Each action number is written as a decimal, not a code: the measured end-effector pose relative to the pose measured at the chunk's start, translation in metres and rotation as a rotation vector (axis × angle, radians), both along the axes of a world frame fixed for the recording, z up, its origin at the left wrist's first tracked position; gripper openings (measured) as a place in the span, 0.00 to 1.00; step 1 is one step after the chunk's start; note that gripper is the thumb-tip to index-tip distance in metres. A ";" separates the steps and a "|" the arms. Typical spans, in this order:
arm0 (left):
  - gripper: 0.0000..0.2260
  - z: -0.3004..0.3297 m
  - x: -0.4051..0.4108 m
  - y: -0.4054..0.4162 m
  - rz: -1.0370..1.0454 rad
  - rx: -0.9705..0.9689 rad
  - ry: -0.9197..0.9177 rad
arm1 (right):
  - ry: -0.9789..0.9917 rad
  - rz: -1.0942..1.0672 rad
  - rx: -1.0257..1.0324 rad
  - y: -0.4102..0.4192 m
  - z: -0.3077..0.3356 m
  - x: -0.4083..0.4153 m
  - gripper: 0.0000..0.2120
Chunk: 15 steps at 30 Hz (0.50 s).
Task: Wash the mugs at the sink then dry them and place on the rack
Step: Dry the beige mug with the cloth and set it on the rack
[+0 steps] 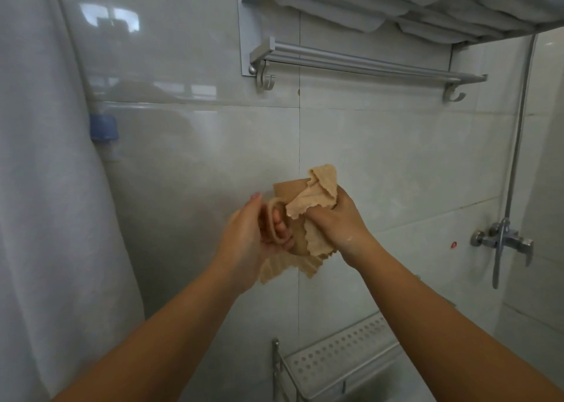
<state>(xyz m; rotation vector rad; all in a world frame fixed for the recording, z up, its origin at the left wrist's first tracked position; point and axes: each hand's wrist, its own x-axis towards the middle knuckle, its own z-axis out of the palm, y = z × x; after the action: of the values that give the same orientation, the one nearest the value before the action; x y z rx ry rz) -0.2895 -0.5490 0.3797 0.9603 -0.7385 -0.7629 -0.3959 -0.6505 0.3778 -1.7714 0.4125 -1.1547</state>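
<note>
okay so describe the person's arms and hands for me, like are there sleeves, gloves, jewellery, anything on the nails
Both forearms are bare as far as the picture shows: no sleeves, no gloves. No watch, bracelet or ring is visible on the left hand or the right hand. One nail on the left hand's fingers carries pink polish; the other nails are hidden or too blurred to tell.

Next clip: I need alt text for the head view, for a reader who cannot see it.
A person dries a tan mug in front of a tiled wall: the left hand holds its handle, the right hand presses a beige cloth against it. A perforated metal rack sits below, a towel rail above.
</note>
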 end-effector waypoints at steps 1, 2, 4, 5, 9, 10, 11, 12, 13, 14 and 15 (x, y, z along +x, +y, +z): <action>0.16 0.001 0.005 -0.001 0.033 0.008 -0.029 | -0.019 0.024 0.052 -0.002 0.002 -0.003 0.26; 0.09 0.001 0.011 0.000 0.051 0.028 -0.082 | -0.028 0.056 0.101 -0.005 0.004 -0.005 0.28; 0.06 0.002 0.022 0.001 -0.047 0.110 -0.205 | -0.015 0.099 0.136 -0.006 0.006 -0.007 0.27; 0.13 0.001 0.027 0.000 -0.129 0.167 -0.267 | -0.003 0.123 0.126 -0.005 0.006 -0.008 0.24; 0.23 0.002 0.029 -0.002 -0.251 0.198 -0.390 | 0.063 0.247 0.186 0.004 0.005 -0.008 0.18; 0.23 0.002 0.028 -0.003 -0.280 0.181 -0.386 | 0.096 0.290 0.223 0.007 0.004 -0.009 0.16; 0.22 0.002 0.027 -0.003 -0.315 0.167 -0.371 | 0.128 0.312 0.267 0.009 0.004 -0.009 0.17; 0.22 0.001 0.027 -0.004 -0.349 0.162 -0.344 | 0.150 0.320 0.307 0.012 0.004 -0.009 0.21; 0.23 -0.002 0.028 -0.006 -0.369 0.153 -0.330 | 0.155 0.306 0.333 0.014 0.003 -0.009 0.23; 0.24 -0.003 0.028 -0.007 -0.372 0.145 -0.321 | 0.164 0.269 0.330 0.014 0.001 -0.007 0.23; 0.26 -0.006 0.027 -0.009 -0.353 0.134 -0.342 | 0.176 0.224 0.313 0.014 0.000 -0.004 0.24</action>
<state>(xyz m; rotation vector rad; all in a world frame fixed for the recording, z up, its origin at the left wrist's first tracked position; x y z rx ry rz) -0.2622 -0.5579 0.3741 1.1114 -1.1882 -0.9758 -0.3995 -0.6364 0.3774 -1.6006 0.4594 -0.7359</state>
